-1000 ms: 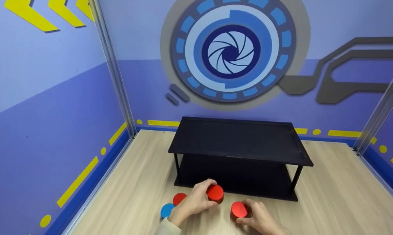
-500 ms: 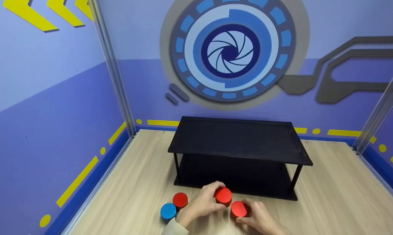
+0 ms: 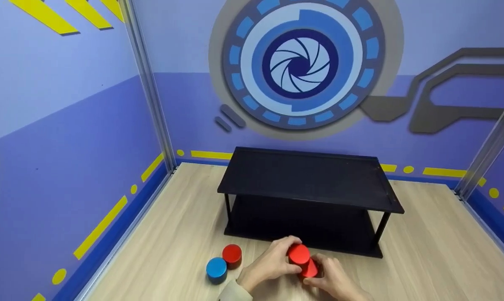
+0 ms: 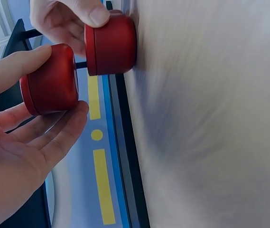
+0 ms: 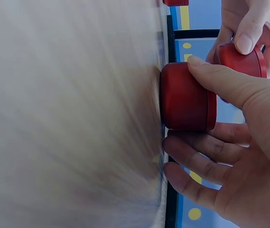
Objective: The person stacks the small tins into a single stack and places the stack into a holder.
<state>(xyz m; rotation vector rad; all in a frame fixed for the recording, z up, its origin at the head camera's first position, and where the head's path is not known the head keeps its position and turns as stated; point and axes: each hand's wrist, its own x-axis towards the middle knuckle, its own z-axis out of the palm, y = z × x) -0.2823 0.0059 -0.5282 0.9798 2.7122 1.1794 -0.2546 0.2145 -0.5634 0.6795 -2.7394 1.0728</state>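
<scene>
My left hand (image 3: 272,263) pinches a round red lidded tin (image 3: 298,253) between thumb and fingers. In the left wrist view this tin (image 4: 51,80) is raised off the tabletop. My right hand (image 3: 337,278) holds a second red tin (image 3: 310,269) by its sides; in the right wrist view that tin (image 5: 187,97) stands with its base at the table. From the head, the raised tin partly covers the lower one. Left of my left hand, a third red tin (image 3: 232,256) and a blue tin (image 3: 216,269) stand side by side on the wood.
A black two-level rack (image 3: 310,177) stands just beyond both hands, its lower shelf (image 3: 260,217) under the top board. Purple-blue panels (image 3: 185,108) with metal corner posts (image 3: 149,96) enclose the wooden table (image 3: 164,234) at the back and sides.
My left hand has carried its red tin to the right, right up to the tin in my right hand. The right hand stays in place. The third red and blue tins are now fully uncovered.
</scene>
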